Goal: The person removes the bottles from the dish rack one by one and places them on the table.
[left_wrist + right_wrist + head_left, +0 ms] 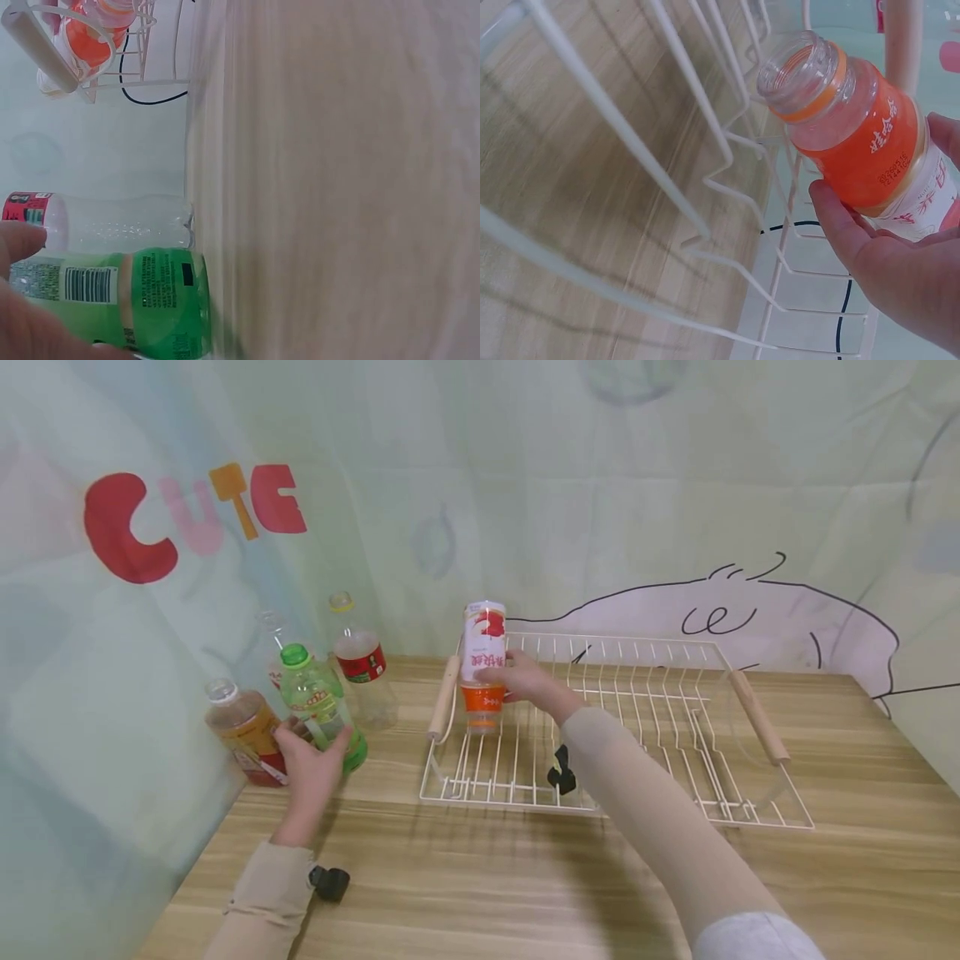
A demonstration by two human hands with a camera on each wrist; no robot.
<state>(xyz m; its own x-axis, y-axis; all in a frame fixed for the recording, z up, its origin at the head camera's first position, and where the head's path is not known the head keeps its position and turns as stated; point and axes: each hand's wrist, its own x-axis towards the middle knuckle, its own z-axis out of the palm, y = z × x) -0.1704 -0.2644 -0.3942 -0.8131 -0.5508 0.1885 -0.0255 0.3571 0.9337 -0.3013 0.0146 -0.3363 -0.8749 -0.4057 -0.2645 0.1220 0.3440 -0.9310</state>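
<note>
My right hand (531, 683) grips an empty plastic bottle (483, 647) with a white and orange label, mouth down, over the left end of a white wire dish rack (630, 693). In the right wrist view, the capless neck of that bottle (870, 135) points toward the rack's wires. At the left, my left hand (309, 772) holds the lower part of a green bottle (309, 687) with a green cap, its thumb on the near right side. In the left wrist view, the base of the green bottle (169, 304) is close to the tabletop.
Beside the green bottle stand a brown-labelled bottle (243, 727), a clear bottle with a red label (363, 664) and another clear bottle (273, 631), partly hidden. Wooden handles (759, 717) rise at both rack ends. A printed curtain (487, 510) hangs behind the wooden table (450, 877).
</note>
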